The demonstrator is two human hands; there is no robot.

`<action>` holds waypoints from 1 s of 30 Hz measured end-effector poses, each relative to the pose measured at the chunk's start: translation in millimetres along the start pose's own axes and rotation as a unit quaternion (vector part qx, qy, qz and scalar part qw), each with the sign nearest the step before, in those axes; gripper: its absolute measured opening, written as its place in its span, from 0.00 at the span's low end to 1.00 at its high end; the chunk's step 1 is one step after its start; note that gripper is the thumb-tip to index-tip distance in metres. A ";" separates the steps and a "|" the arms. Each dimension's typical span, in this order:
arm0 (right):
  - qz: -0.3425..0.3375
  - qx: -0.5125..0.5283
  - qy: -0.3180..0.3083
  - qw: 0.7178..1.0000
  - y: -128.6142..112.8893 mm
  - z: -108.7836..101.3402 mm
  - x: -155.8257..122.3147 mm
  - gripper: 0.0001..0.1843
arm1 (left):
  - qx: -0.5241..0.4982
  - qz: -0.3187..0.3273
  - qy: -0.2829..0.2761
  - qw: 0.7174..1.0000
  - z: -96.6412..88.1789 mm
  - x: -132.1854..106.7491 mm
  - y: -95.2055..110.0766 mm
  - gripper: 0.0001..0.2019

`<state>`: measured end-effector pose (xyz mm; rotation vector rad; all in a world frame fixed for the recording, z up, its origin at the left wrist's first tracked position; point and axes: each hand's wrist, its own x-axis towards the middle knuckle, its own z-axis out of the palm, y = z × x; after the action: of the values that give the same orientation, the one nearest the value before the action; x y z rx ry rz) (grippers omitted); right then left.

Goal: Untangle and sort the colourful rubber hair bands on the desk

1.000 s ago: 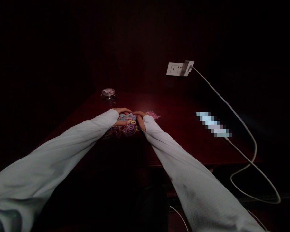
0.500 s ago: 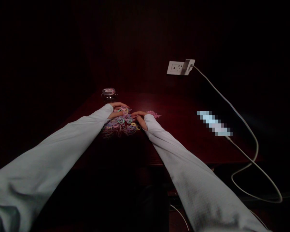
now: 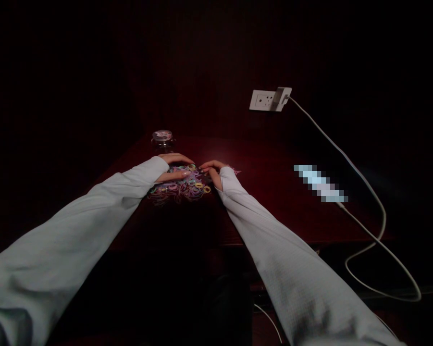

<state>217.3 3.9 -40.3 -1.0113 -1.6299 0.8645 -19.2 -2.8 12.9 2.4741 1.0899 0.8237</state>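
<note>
Clock positions are read from the heap.

Item: small elastic hair bands (image 3: 191, 190), mixed pastel colours with some yellow, heaped loose on a dark red table (image 3: 270, 206). The far part lies between the two hands; the near fringe fades into shadow.

Item: left hand (image 3: 171, 159), eleven o'clock. Fingers arched along the far side, thumb laid over the bands on the near side, a gap between: cupped rather than clenched. The curve probably serves as a low wall against straying bands.

Item: right hand (image 3: 215, 168), two o'clock. Fingers and thumb bent inward; whether a band is pinched there cannot be told (the bands are slight, the light poor). Facing the left hand, it likely closes off the other side.

Item: pink bands (image 3: 237, 171), just past the right wrist, towards three o'clock; perhaps set aside by colour.

Item: clear lidded jar (image 3: 163, 138), upright, eleven o'clock, beyond the left hand, seemingly placed clear of both forearms.

Item: pixelated device (image 3: 320, 182), three o'clock, well apart, its white cable (image 3: 337, 149) running to a charger (image 3: 283, 98) in the wall socket (image 3: 261, 100); the slack hangs off the right side, away from the bands.
</note>
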 end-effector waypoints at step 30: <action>-0.011 -0.075 -0.023 0.997 5.5 2.5 -4.8 0.10 | 0.030 0.021 -0.054 0.998 5.9 -5.2 0.5 0.34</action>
<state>216.8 1.6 -47.6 -1.0819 -1.7634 0.7647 -18.2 -7.3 6.5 2.5673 1.0424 0.6698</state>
